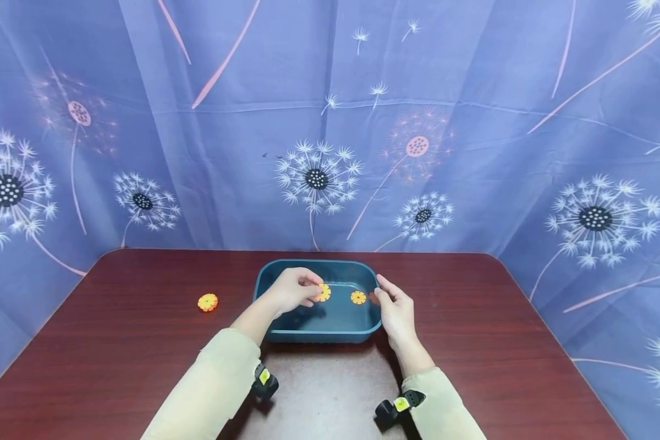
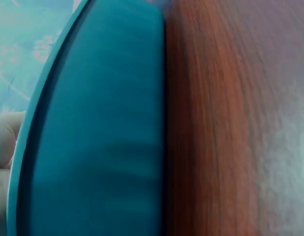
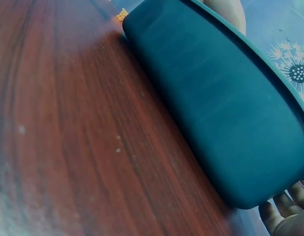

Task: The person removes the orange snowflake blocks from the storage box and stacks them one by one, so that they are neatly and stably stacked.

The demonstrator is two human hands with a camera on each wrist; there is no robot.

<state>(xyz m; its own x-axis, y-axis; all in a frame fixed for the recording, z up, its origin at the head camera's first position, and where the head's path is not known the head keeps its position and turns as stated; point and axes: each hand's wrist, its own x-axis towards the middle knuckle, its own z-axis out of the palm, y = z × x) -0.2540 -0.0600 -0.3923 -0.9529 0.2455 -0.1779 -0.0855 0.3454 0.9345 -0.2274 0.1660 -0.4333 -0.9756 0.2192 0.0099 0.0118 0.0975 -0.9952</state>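
My left hand (image 1: 294, 292) pinches a yellow-orange flower-shaped disc (image 1: 324, 293) above the inside of a dark teal rectangular basin (image 1: 316, 335). Another disc of that kind (image 1: 358, 297) lies on the basin floor, towards the right. At the basin's right end, my right hand (image 1: 398, 315) holds the rim, thumb at the edge and fingers along the outer wall. The right wrist view shows those fingers (image 3: 285, 209) beside the basin's lower corner. In the left wrist view, the basin's front wall (image 2: 98, 128) hides most of the left hand, and the disc cannot be seen there.
On the reddish-brown table (image 1: 143, 354), left of the basin, sits an orange and yellow flower-shaped piece (image 1: 207, 302), perhaps several discs stacked. A blue curtain with dandelion prints (image 1: 242, 159) hangs behind the table's far edge and at both sides.
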